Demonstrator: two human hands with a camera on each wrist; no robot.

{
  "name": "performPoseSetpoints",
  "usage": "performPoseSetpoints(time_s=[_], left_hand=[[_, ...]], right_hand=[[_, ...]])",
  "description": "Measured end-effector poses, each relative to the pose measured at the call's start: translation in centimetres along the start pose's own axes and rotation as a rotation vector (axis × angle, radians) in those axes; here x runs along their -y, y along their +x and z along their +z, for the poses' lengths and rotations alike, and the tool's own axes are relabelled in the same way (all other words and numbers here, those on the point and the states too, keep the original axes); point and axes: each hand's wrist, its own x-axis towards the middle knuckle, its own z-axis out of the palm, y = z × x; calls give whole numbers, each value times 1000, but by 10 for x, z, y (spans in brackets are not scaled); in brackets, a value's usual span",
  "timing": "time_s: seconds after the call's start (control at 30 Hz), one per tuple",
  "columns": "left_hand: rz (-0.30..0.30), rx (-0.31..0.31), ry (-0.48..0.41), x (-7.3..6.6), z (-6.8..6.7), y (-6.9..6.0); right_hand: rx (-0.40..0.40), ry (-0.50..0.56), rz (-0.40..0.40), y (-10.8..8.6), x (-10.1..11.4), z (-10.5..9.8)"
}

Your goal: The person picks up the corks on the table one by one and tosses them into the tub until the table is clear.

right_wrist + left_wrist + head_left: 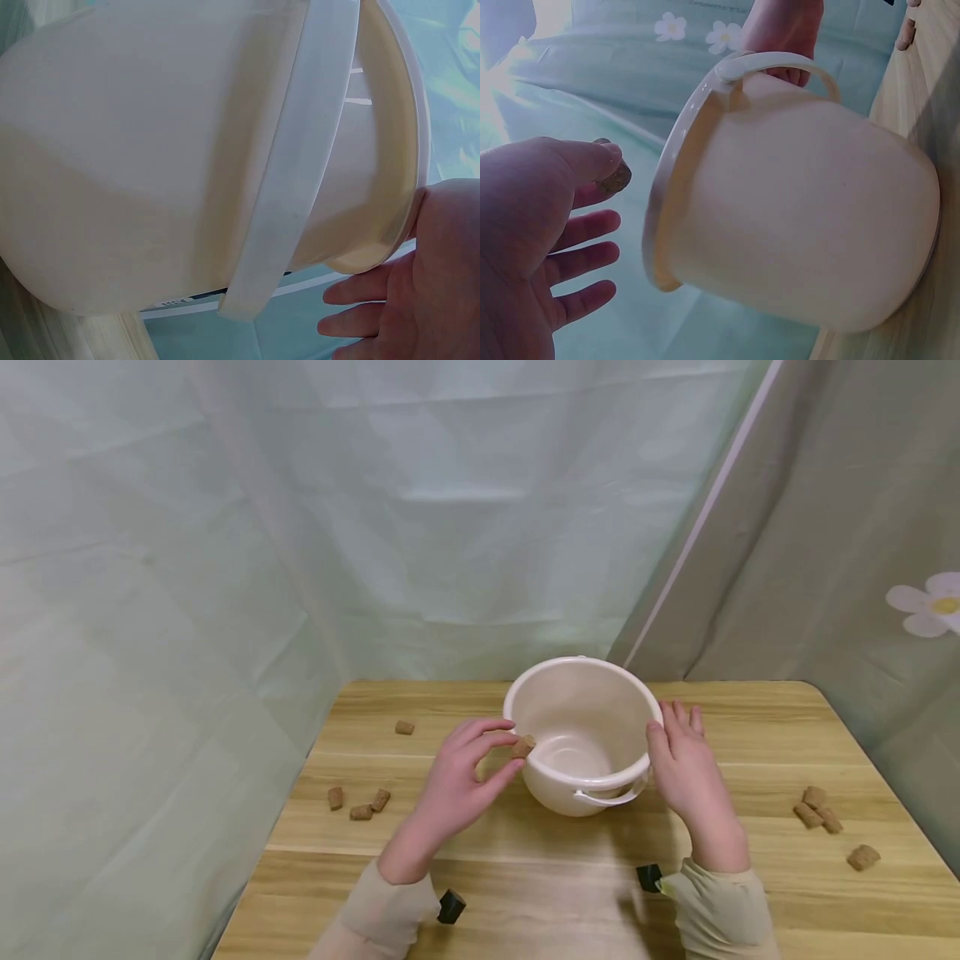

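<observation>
A white bucket [577,802] stands upright on the wooden table, its handle [611,798] hanging at the near side; no cork shows inside it. The left hand [465,777] pinches a brown cork piece [522,747] between thumb and index finger at the bucket's left rim. In the left wrist view the cork piece [616,177] is beside the rim, with the other fingers spread. At the right rim rests the right hand [692,768], its thumb on the edge and its fingers extended along the outside, as the right wrist view of the hand [442,277] also shows.
Several cork pieces [361,812] lie on the left of the table [540,893]; several more [808,815] lie on the right. Dark objects are at both wrists. Pale curtains [465,527] hang behind the table and at its sides.
</observation>
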Motion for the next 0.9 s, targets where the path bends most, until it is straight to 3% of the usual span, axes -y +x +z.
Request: performPoseSetpoints(time_s=[0.3, 0.9], left_hand=[[-58, 29, 5, -2, 9, 5], [-71, 81, 27, -5, 19, 19]], right_hand=[[-6, 3, -10, -1, 0, 0], [0, -2, -11, 0, 0, 1]])
